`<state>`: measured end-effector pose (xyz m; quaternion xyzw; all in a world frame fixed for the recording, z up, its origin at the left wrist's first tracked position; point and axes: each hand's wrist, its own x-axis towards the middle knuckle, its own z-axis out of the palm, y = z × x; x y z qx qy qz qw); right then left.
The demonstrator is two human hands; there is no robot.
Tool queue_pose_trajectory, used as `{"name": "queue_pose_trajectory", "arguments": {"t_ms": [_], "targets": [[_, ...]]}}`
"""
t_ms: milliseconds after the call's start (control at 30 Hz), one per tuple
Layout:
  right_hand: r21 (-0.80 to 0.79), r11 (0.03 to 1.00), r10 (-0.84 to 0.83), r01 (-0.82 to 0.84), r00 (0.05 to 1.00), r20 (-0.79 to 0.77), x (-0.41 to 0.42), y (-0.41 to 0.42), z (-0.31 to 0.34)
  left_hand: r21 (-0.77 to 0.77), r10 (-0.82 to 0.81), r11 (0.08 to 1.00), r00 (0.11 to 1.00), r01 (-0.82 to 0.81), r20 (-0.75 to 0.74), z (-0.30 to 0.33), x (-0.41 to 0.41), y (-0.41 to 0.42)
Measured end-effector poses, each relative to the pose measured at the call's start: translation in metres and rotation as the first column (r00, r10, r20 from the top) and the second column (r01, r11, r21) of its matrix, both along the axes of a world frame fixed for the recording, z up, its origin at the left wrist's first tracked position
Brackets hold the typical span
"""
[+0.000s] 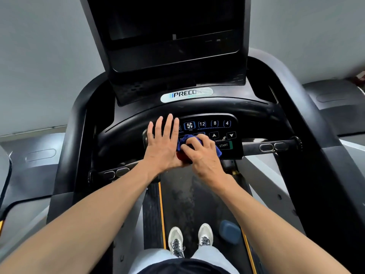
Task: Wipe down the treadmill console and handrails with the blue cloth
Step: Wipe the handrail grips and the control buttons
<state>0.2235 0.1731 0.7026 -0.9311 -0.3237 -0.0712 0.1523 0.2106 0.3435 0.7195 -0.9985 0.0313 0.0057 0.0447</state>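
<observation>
Gripping a bunched blue cloth against the keypad of a treadmill console, right hand curled tight over the wad, fingers folded round it and knuckles raised, apparently to bear down on the buttons. Cloth soft and crumpled, poking out beyond the fingers on both sides, lying over the lower left of the keypad, just left of the green START key. Resting flat beside it, left hand with fingers straight and slightly spread, holding nothing, palm on the left part of the panel and fingertips reaching the curved bar above, probably as a brace while the other hand scrubs. Something red showing under the cloth between the two wrists, too hidden to identify.

Glossy black plastic on the keypad, with pale outlined keys for a fan, numbers and arrows. Smooth matte black on the arched bar and the wide console surround. Dark, shiny screen tilted overhead, with an oval silver brand badge below it. Short side handrails with oval metal grip sensors jutting out level with the keypad, untouched at this point, so likely still to be wiped. Below, a scuffed belt edged in yellow, white trainers planted on it, and a rounded blue block by the right foot.
</observation>
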Motion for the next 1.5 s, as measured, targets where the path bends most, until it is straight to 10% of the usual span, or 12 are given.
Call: {"name": "queue_pose_trajectory", "arguments": {"t_ms": [500, 867, 1233, 1500], "targets": [[-0.114, 0.992, -0.06, 0.061, 0.998, 0.008, 0.005, -0.011, 0.008, 0.022, 0.004, 1.0, 0.997, -0.003, -0.071, 0.004, 0.001, 0.002], [0.132, 0.858, -0.478, 0.496, 0.866, -0.145, -0.055, -0.05, -0.053, 0.069, -0.011, 0.997, 0.994, 0.019, -0.111, 0.007, 0.0, 0.005], [0.092, 0.871, -0.489, 0.482, 0.869, 0.076, -0.03, -0.048, -0.052, 0.07, -0.059, 0.996, 0.995, 0.064, -0.077, 0.003, 0.0, 0.01], [0.387, 0.593, -0.649, 0.706, 0.704, -0.289, -0.071, 0.005, -0.063, 0.084, -0.098, 0.991, 0.994, 0.102, -0.049, 0.005, -0.005, 0.014]]}}
